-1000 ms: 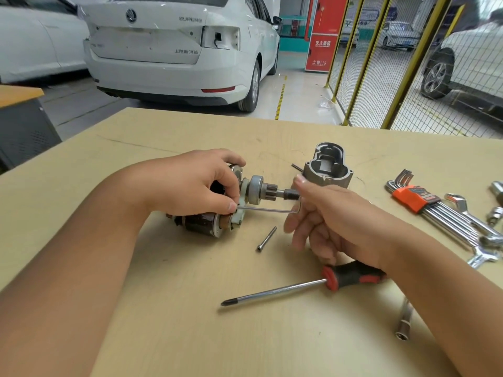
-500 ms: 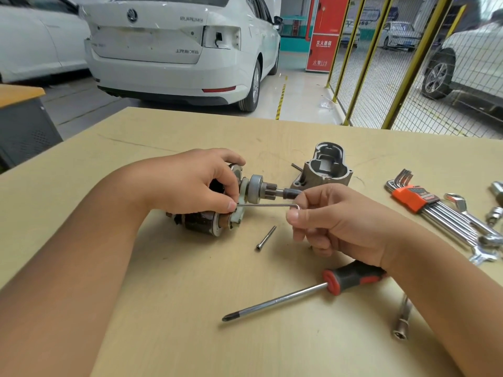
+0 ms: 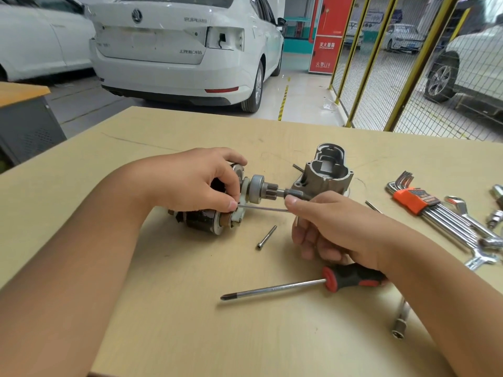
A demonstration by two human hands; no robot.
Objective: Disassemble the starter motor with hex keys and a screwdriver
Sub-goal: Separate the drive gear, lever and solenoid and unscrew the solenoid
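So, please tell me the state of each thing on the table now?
Starter motor: on its side, gripped by left hand.
Hex key: in the motor, pinched by right hand.
Housing: removed, upright.
Bolt: out, lying loose.
Screwdriver: lying unused.

Starter motor point(image 3: 217, 213) lying sideways, pinion point(image 3: 265, 189) pointing right, my hex key point(image 3: 264, 209) stuck in; screwdriver point(image 3: 299, 284) flat nearby.
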